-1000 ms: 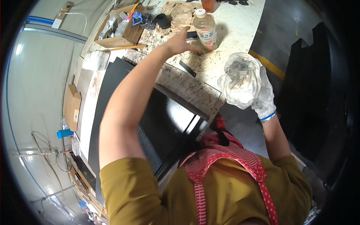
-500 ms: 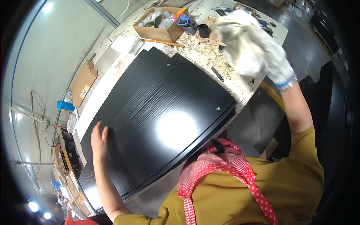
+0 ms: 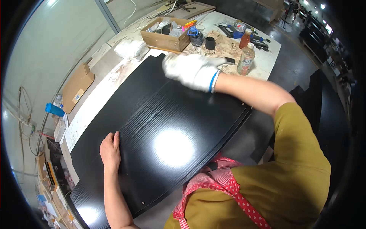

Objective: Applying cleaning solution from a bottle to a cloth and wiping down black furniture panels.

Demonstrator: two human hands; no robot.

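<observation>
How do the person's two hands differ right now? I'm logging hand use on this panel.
The right hand wears a white glove with a blue cuff band; the left hand is bare. The right hand is at the black panel's far end, the left lies flat near its left edge. Both are over the panel.

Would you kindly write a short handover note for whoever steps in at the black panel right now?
Left hand: bare, flat on the black panel near its left edge, steadying it.
Right hand: in a white glove, pressed on the panel's far end, apparently over a white cloth; whether the fingers grip it cannot be told.
Things: the panel lies flat on the workbench. Beyond it stand a cardboard box of odds and ends and two bottles.
Done: the panel's middle looks glossy.
Left: probably the rest of the surface; wiped and unwiped areas cannot be told apart.
</observation>
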